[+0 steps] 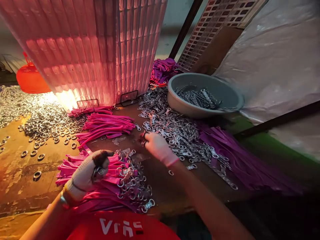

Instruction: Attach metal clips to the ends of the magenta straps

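My left hand, in a pale glove with dark fingertips, is curled above a bundle of pink straps whose right ends carry metal rings and links. Something small and grey shows at its palm, too unclear to name. To the right, my right hand, also gloved, hovers by the left edge of a heap of metal ring-and-link pieces. Its dark-tipped fingers are drawn together, and whatever lies between them is hidden. Beyond the left hand lies another stack of pink straps.
Loose metal rings are piled at left near a red-orange lamp. Translucent ribbed panels stand at the back. A grey basin holds metal pieces. Purple straps lie at right; more purple straps sit behind.
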`<state>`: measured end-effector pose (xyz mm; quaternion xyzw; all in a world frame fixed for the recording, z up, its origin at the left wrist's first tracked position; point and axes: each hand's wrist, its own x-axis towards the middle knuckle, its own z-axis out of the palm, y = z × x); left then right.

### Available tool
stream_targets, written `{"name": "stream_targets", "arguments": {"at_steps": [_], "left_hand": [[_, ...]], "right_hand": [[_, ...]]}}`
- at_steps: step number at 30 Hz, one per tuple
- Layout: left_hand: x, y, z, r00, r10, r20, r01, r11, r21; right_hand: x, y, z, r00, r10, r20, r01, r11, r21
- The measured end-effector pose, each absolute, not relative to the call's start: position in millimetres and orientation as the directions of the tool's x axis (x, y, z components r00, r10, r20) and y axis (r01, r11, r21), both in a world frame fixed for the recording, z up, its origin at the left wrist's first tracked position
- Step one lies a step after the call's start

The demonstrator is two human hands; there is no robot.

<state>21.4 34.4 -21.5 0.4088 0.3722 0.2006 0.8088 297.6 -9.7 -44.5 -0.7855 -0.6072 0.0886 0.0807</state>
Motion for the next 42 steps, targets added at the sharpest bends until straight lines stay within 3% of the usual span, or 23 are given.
{"name": "stream_targets", "arguments": {"at_steps": [3, 7, 15, 18, 20, 21, 23, 25, 29, 32, 35, 38, 42], "left_hand": [[39, 38, -36, 0.764, 0.434, -0.477, -0.108, 0.816, 0.569], [45, 42, -41, 0.845, 0.29, -0.449, -0.086, 0.903, 0.422], [36, 39, -37, 0.79, 0.355, -0.5, -0.104, 0.881, 0.461], [34, 39, -36, 0.793, 0.348, -0.501, -0.109, 0.889, 0.445], [36, 37, -38, 0.814, 0.341, -0.471, -0.117, 0.89, 0.441], [37, 36, -39, 0.82, 0.33, -0.467, -0.109, 0.892, 0.439], [41, 32, -46, 0.796, 0.336, -0.504, -0.093, 0.89, 0.447], [46, 25, -53, 0.741, 0.365, -0.564, -0.086, 0.885, 0.458], [53, 11, -57, 0.674, 0.381, -0.633, -0.063, 0.883, 0.465], [49, 5, -44, 0.667, 0.415, -0.619, -0.07, 0.862, 0.502], [40, 0, -23, 0.672, 0.577, -0.464, -0.081, 0.68, 0.729], [33, -3, -10, 0.664, 0.698, -0.268, 0.037, 0.328, 0.944], [30, 1, -15, 0.67, 0.742, -0.028, 0.196, -0.141, 0.97]], "right_hand": [[338, 34, -62, 0.433, 0.899, -0.063, 0.893, -0.438, -0.102], [355, 72, -84, 0.493, 0.863, -0.106, 0.866, -0.499, -0.032], [343, 55, -86, 0.487, 0.869, -0.092, 0.864, -0.494, -0.099], [311, 21, -74, 0.366, 0.93, -0.042, 0.894, -0.364, -0.262], [282, -5, -64, 0.174, 0.98, 0.092, 0.867, -0.108, -0.487], [266, -17, -58, 0.091, 0.981, 0.172, 0.844, 0.016, -0.536], [238, -37, -46, -0.066, 0.962, 0.266, 0.826, 0.202, -0.527], [218, -47, -35, -0.174, 0.953, 0.249, 0.816, 0.281, -0.505], [201, -52, -28, -0.208, 0.964, 0.166, 0.795, 0.265, -0.545], [200, -57, -28, -0.153, 0.956, 0.252, 0.784, 0.273, -0.558], [200, -67, -24, -0.006, 0.957, 0.289, 0.737, 0.199, -0.646], [194, -75, -18, 0.08, 0.973, 0.217, 0.647, 0.114, -0.754], [185, -74, -26, 0.078, 0.982, 0.174, 0.696, 0.071, -0.714]]}}
